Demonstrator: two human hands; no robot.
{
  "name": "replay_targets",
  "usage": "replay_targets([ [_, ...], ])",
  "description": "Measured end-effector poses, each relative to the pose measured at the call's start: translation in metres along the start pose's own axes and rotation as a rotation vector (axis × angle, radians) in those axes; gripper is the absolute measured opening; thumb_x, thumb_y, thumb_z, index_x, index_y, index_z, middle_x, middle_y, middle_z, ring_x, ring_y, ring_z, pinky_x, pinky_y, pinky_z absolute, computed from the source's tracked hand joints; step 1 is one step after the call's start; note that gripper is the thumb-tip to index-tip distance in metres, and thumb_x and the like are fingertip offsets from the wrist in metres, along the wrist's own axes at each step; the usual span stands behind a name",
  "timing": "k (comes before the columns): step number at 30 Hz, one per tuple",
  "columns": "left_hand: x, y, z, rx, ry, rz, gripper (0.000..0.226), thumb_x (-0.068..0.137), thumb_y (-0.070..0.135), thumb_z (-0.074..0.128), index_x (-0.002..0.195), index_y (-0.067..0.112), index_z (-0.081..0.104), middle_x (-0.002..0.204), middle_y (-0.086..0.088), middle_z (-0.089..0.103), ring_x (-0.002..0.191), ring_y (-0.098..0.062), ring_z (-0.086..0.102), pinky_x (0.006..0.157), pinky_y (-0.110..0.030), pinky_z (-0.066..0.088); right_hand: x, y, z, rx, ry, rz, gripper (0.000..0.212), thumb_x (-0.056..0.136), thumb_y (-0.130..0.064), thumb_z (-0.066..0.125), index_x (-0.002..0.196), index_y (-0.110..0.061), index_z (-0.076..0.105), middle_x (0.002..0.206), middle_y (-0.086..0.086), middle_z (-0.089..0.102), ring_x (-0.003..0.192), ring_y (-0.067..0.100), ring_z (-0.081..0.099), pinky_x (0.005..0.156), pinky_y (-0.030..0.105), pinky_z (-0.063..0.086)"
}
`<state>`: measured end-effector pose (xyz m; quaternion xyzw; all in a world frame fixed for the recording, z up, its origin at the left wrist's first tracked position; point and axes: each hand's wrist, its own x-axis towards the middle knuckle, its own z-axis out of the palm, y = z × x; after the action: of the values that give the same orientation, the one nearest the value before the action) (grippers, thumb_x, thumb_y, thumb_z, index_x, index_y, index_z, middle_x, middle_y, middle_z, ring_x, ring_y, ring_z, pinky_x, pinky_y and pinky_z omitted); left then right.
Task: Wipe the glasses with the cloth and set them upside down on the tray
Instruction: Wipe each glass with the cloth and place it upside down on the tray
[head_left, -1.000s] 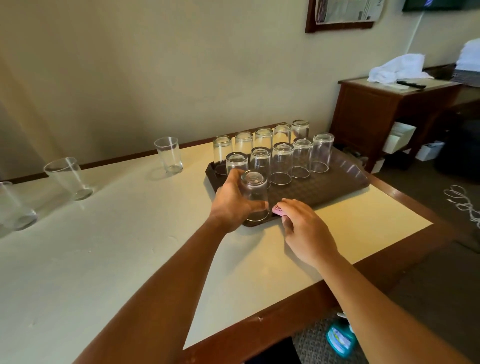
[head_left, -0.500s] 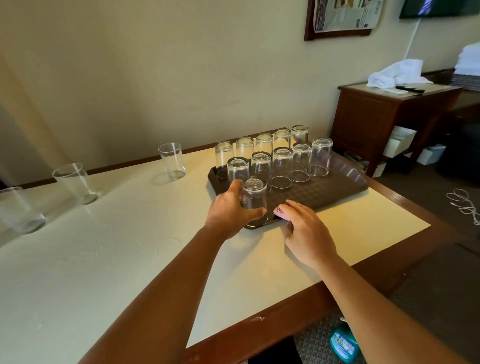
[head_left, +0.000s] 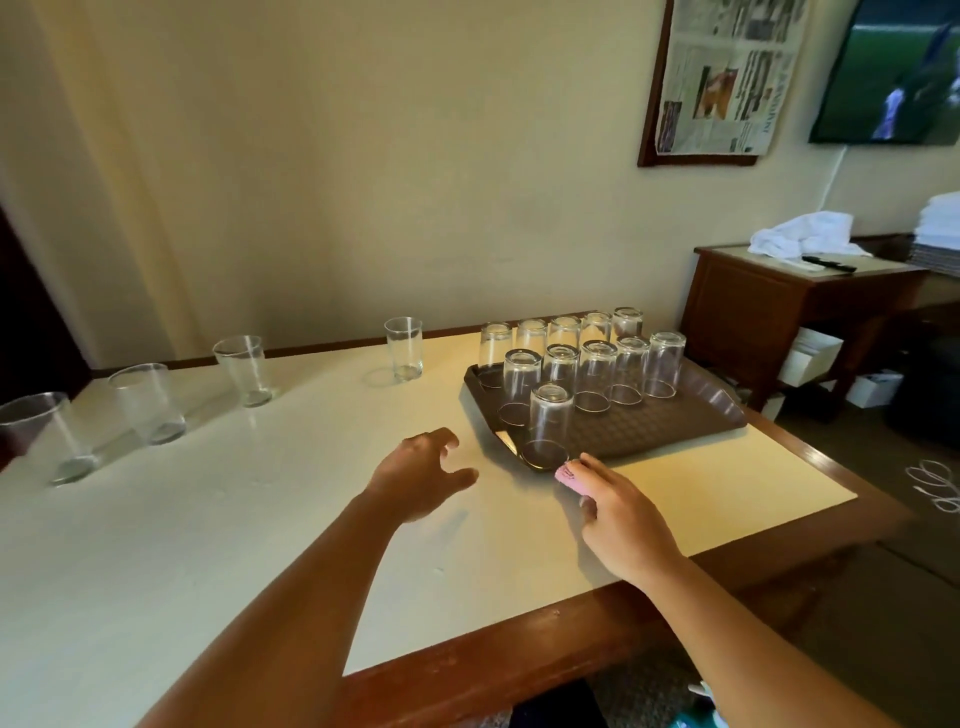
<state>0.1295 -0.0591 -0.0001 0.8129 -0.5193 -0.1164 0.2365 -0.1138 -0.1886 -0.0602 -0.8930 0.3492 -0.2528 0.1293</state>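
Note:
A brown tray (head_left: 675, 428) on the cream table holds several clear glasses standing upside down in rows. The nearest upturned glass (head_left: 549, 423) stands alone at the tray's front left corner. My left hand (head_left: 421, 475) hovers just left of it with fingers spread and loosely curled, holding nothing. My right hand (head_left: 618, 512) rests on the table by the tray's front edge and holds a pink cloth (head_left: 567, 474) under its fingers. Several upright glasses stand on the table to the left, the closest to the tray being a tall glass (head_left: 404, 356).
The table's wooden edge (head_left: 519, 644) runs close to me. A dark wooden side table (head_left: 769, 306) with a white towel stands at the right against the wall. White cable lies on the floor at far right.
My left hand has let go of the front glass, which now stands upside down on the tray, and has drawn back to the left. The camera has tilted up and leftward.

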Motion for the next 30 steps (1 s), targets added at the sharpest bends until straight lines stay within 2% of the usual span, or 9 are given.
replay_targets([
  [4, -0.016, -0.023, -0.003, 0.035, 0.041, -0.031, 0.062, 0.097, 0.057, 0.063, 0.147, 0.023, 0.051, 0.15, -0.003, 0.056, 0.127, -0.026, 0.059, 0.102, -0.04, 0.053, -0.015, -0.026, 0.008, -0.019, -0.043, -0.117, 0.047, 0.097, -0.008, 0.06, 0.14, -0.027, 0.062, 0.15, -0.007, 0.054, 0.136, 0.012, 0.053, 0.105, 0.02, 0.043],
  [8, -0.019, -0.042, -0.008, 0.068, 0.068, -0.052, 0.065, 0.098, 0.064, 0.056, 0.148, 0.024, 0.05, 0.153, -0.002, 0.053, 0.128, -0.026, 0.058, 0.103, -0.04, 0.053, -0.005, -0.056, 0.022, -0.02, -0.128, -0.248, 0.044, 0.1, -0.015, 0.055, 0.142, -0.029, 0.059, 0.15, -0.012, 0.053, 0.135, 0.011, 0.053, 0.104, 0.027, 0.051],
  [12, -0.005, -0.063, -0.016, 0.103, 0.091, -0.08, 0.067, 0.1, 0.067, 0.049, 0.15, 0.023, 0.048, 0.154, -0.004, 0.052, 0.129, -0.028, 0.058, 0.103, -0.041, 0.052, 0.026, -0.089, 0.039, -0.022, -0.15, -0.326, 0.042, 0.101, -0.013, 0.056, 0.142, -0.022, 0.059, 0.149, -0.006, 0.055, 0.134, 0.014, 0.054, 0.106, 0.024, 0.045],
  [16, 0.019, -0.083, -0.02, 0.148, 0.085, -0.127, 0.067, 0.102, 0.067, 0.045, 0.154, 0.024, 0.044, 0.158, -0.005, 0.048, 0.136, -0.03, 0.054, 0.11, -0.045, 0.047, 0.066, -0.106, 0.06, 0.012, -0.171, -0.279, 0.039, 0.103, -0.016, 0.05, 0.141, -0.023, 0.058, 0.15, -0.005, 0.054, 0.136, 0.017, 0.052, 0.103, 0.033, 0.05],
  [22, 0.091, -0.111, -0.028, 0.122, 0.115, -0.18, 0.07, 0.101, 0.066, 0.046, 0.158, 0.025, 0.036, 0.16, -0.006, 0.045, 0.136, -0.032, 0.053, 0.111, -0.051, 0.046, 0.124, -0.11, 0.085, 0.03, -0.221, -0.231, 0.038, 0.106, -0.021, 0.046, 0.143, -0.026, 0.054, 0.156, -0.006, 0.047, 0.143, 0.017, 0.044, 0.108, 0.034, 0.044],
  [27, 0.162, -0.114, -0.03, -0.023, 0.191, -0.238, 0.078, 0.098, 0.06, 0.06, 0.159, 0.02, 0.03, 0.157, -0.012, 0.047, 0.138, -0.036, 0.05, 0.111, -0.054, 0.045, 0.138, -0.11, 0.094, 0.054, -0.239, -0.217, 0.042, 0.109, -0.029, 0.04, 0.151, -0.029, 0.045, 0.161, -0.01, 0.039, 0.149, 0.01, 0.031, 0.117, 0.02, 0.025],
  [30, 0.193, -0.113, -0.023, -0.14, 0.238, -0.282, 0.085, 0.094, 0.062, 0.065, 0.158, 0.019, 0.029, 0.157, -0.012, 0.048, 0.138, -0.036, 0.051, 0.111, -0.055, 0.044, 0.136, -0.109, 0.094, 0.033, -0.246, -0.229, 0.041, 0.109, -0.028, 0.04, 0.15, -0.028, 0.045, 0.16, -0.009, 0.04, 0.148, 0.01, 0.032, 0.115, 0.021, 0.027],
])
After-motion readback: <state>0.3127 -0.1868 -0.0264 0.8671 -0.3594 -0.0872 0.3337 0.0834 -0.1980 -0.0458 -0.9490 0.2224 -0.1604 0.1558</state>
